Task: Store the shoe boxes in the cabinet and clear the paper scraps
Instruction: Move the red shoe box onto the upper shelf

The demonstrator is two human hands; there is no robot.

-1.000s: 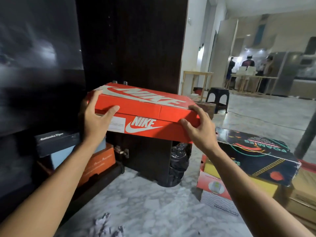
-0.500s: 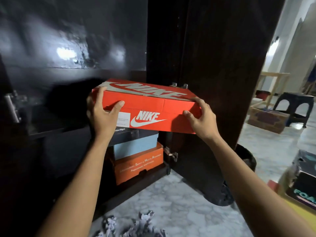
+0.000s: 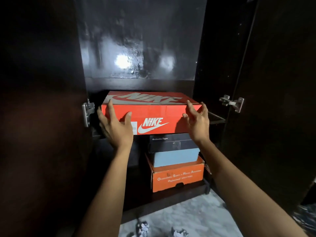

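The orange Nike shoe box (image 3: 153,112) sits on the middle shelf (image 3: 215,118) of the dark cabinet, logo end facing me. My left hand (image 3: 114,127) lies against its left front corner with fingers spread and the thumb on the front face. My right hand (image 3: 196,122) hovers at the right front corner, fingers curled apart and just off the cardboard. Below the shelf a black box (image 3: 171,142) tops a light blue box (image 3: 176,157), which sits in an orange box (image 3: 177,177). Crumpled paper scraps (image 3: 142,227) lie on the marble floor.
Both cabinet doors stand open: the right door (image 3: 273,117) with a metal hinge (image 3: 232,103), the left door (image 3: 42,117) with its hinge (image 3: 87,112). Another paper scrap (image 3: 178,233) lies near the bottom edge. The lower compartment has dark free room left of the stacked boxes.
I turned to face the cabinet and carried the Nike box forward onto the middle shelf. Both hands have loosened from the box; the right one has come off it.
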